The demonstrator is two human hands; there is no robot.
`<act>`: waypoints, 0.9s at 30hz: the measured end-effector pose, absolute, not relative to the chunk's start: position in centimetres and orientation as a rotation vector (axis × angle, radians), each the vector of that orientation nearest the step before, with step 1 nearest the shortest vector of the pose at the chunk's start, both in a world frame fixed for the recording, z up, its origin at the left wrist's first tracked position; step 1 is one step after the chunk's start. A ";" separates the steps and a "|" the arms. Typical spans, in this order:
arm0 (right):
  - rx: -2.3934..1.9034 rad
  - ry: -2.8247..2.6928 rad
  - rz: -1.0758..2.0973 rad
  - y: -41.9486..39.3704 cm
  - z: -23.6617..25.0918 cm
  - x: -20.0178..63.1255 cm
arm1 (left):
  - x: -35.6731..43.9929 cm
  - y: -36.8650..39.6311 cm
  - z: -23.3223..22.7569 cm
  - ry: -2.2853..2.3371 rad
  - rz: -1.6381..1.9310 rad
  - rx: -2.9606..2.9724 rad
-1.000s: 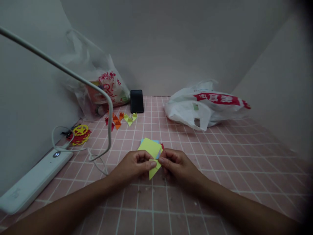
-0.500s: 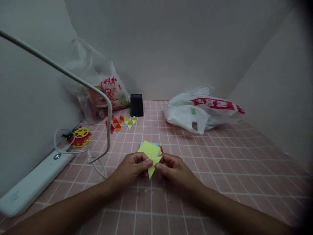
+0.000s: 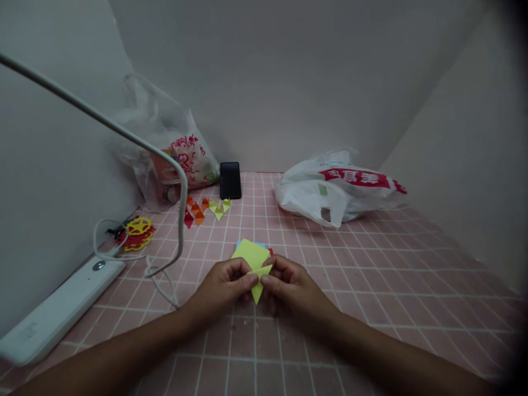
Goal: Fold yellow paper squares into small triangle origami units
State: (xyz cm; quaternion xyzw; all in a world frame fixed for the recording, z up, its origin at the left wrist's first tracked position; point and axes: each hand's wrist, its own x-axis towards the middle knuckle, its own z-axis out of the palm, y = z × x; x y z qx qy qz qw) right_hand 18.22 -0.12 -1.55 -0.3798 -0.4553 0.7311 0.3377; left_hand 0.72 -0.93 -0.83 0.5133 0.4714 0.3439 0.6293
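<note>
Left hand (image 3: 225, 287) and right hand (image 3: 289, 286) both pinch the folded yellow paper (image 3: 258, 280) between thumb tips and forefingers. Its point hangs below the grip, above the pink tiled table (image 3: 371, 264), just in front of the paper stack (image 3: 251, 254).

A pink-tiled table (image 3: 371, 264) bears two plastic bags (image 3: 334, 187), a phone (image 3: 230, 180), paper squares (image 3: 249, 253), and a lamp base (image 3: 53, 311).

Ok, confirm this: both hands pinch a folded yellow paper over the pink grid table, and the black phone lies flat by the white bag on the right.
Not quite. In the head view, the left hand and right hand do pinch the yellow paper over the table, but the phone stands upright against the back wall beside the clear bag on the left, apart from the white bag.
</note>
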 end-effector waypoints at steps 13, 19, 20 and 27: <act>-1.029 -1.098 1.844 0.2 -1.9 18.6 | 0.7 -0.6 -1.1 1.044 0.798 0.983; -0.947 -1.160 1.938 -0.1 -1.6 18.4 | 1.0 -0.7 -1.0 0.984 0.892 0.791; -0.925 -1.159 1.955 -0.2 -1.6 18.4 | 1.0 -0.8 -1.0 0.971 0.892 0.776; -0.834 -1.108 2.018 0.0 -2.2 18.4 | 1.3 -1.0 -1.4 0.907 0.848 0.689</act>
